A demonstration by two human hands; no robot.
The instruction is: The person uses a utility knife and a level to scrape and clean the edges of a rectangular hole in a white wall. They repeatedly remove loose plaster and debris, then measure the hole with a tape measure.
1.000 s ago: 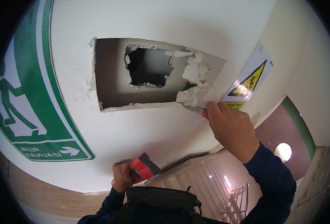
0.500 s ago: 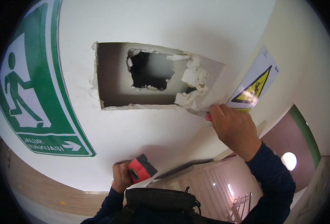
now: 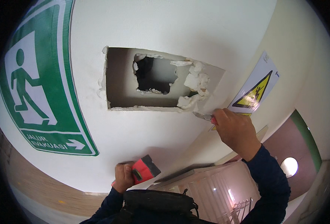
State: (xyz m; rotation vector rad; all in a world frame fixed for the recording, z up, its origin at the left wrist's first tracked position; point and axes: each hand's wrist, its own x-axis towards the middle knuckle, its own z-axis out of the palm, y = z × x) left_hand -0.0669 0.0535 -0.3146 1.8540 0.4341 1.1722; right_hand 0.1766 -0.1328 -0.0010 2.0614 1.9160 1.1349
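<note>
A rectangular cutout [image 3: 116, 78] is open in the white wall, its edges rough with torn plaster. Deeper inside, a smaller ragged hole [image 3: 155, 74] breaks through the inner board. Crumbled plasterboard [image 3: 196, 80] hangs along the cutout's right side, where a lightly outlined patch [image 3: 215, 76] of wall continues. My right hand [image 3: 236, 130] is closed round a red-handled blade [image 3: 204, 116], whose metal part touches the wall at the patch's lower edge. Low on the left, my left hand [image 3: 124, 177] grips a flat red tool with a dark grey end [image 3: 146, 170], held away from the cutout.
A green evacuation sign [image 3: 60, 74] is on the wall to the left. A yellow triangular warning sign [image 3: 255, 91] is close to my right hand. A black bag [image 3: 159, 204] lies against my front. Below stand a pale ribbed panel [image 3: 206, 184] and a metal rack [image 3: 241, 209].
The view has shifted slightly, so the wall and signs sit a little farther right. My right hand keeps the blade at the patch's lower edge; my left hand still holds the red tool.
</note>
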